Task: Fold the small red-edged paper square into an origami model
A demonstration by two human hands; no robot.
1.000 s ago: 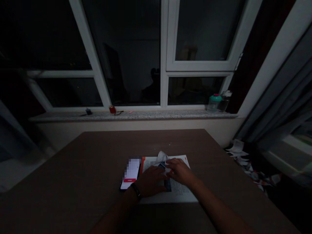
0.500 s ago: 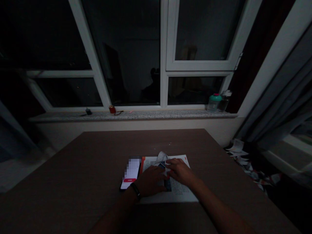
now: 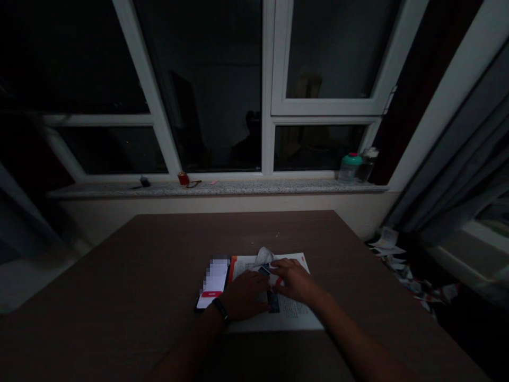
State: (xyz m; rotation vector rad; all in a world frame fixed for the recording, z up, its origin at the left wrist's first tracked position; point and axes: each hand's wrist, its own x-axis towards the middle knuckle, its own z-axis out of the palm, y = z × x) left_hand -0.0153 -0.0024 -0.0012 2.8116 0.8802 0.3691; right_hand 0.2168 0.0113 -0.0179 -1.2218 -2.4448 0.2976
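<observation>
A printed booklet or sheet (image 3: 296, 318) lies on the brown table (image 3: 119, 276), with a crumpled or curled piece of paper (image 3: 264, 257) on its upper part. Over its left half is my left hand (image 3: 246, 294), a dark band on the wrist, fingers bent toward the middle. My right hand (image 3: 293, 278) comes in from the right, its fingertips on the paper near the left fingertips. Whether either hand pinches the paper is too dark to tell. A lit phone (image 3: 214, 278) lies just left of the booklet.
Along the granite windowsill (image 3: 246, 187) stand a teal-lidded bottle (image 3: 350, 167), a clear bottle (image 3: 368, 163), a small red object (image 3: 183, 178) and a dark small item (image 3: 144, 181). Scattered papers (image 3: 409, 281) lie below the table's right side.
The fingers of my left hand have drawn closer together, and my right fingers have shifted slightly over the paper. The booklet and phone stay where they were.
</observation>
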